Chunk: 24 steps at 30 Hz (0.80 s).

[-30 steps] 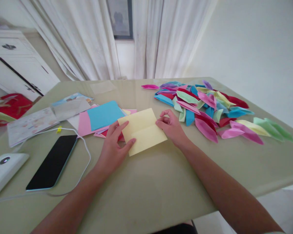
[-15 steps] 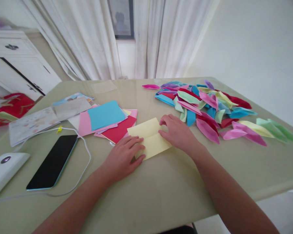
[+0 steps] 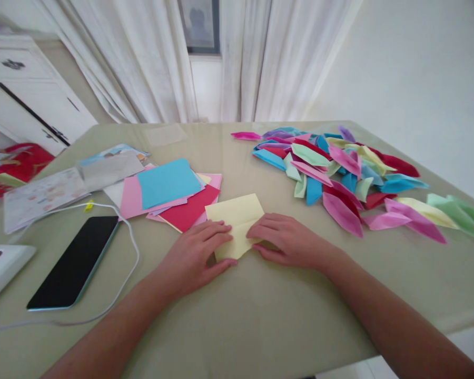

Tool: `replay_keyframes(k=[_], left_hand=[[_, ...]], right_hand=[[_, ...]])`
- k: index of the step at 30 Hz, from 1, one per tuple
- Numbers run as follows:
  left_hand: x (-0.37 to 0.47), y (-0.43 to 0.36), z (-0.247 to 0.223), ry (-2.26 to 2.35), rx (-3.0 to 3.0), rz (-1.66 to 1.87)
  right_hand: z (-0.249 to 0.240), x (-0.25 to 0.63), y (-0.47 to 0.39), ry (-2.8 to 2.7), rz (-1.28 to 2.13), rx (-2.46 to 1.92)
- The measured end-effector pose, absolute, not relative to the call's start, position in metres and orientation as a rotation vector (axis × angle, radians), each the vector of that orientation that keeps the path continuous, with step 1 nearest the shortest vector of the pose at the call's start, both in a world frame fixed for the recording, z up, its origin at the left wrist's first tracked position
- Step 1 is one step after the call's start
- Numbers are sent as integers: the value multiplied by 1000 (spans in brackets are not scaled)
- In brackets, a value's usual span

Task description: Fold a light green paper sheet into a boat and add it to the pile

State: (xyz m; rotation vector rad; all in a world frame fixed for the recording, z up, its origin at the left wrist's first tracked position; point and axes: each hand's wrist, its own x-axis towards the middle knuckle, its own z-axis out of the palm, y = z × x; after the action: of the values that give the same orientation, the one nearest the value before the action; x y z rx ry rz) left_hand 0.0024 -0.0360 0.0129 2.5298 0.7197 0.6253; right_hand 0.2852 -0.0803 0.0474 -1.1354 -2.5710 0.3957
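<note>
A pale yellow sheet of paper (image 3: 234,211), with a crease across its middle, lies on the table in front of me. My left hand (image 3: 197,251) grips its lower left side, fingers on top and thumb at the near edge. At the lower right corner my right hand (image 3: 290,241) pinches the sheet between thumb and fingers, and that corner is lifted or bent. The fingers hide part of the right edge.
Folded paper boats (image 3: 339,173) in many colours are heaped at the right. Left of the sheet lie stacked coloured papers (image 3: 169,184), with a phone (image 3: 77,263), a white cable (image 3: 136,247), a white device (image 3: 8,266) and printed packets (image 3: 47,197) further left.
My right hand has moved down from the sheet's upper right edge to its lower right corner, which it now pinches. My left hand stays on the left side. The view has shifted slightly.
</note>
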Motion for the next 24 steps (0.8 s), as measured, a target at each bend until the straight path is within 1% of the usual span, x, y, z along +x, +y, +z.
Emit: replay_keyframes(k=[2,5,9,11,16,24], left_hand=[[2,-37,15,694,2541,643],[2,-36,16,674,2575,664],[5,-33,14,673,2582,691],[6,-32,13,684,2571,710],[9,-33,12,734,2523,742],[9,-31,6,773,2557,748]], right_hand=[[45,283,-81,-2559,377,-1126],[44,281,-82,-2502,443,-1164],[39,282,-79,-2313,508,-1396],[39,284,-77,-2207,565,-1472],[42,287,-74,-2040,745,-1478],[36,290,-68,-1977,613,-1563]])
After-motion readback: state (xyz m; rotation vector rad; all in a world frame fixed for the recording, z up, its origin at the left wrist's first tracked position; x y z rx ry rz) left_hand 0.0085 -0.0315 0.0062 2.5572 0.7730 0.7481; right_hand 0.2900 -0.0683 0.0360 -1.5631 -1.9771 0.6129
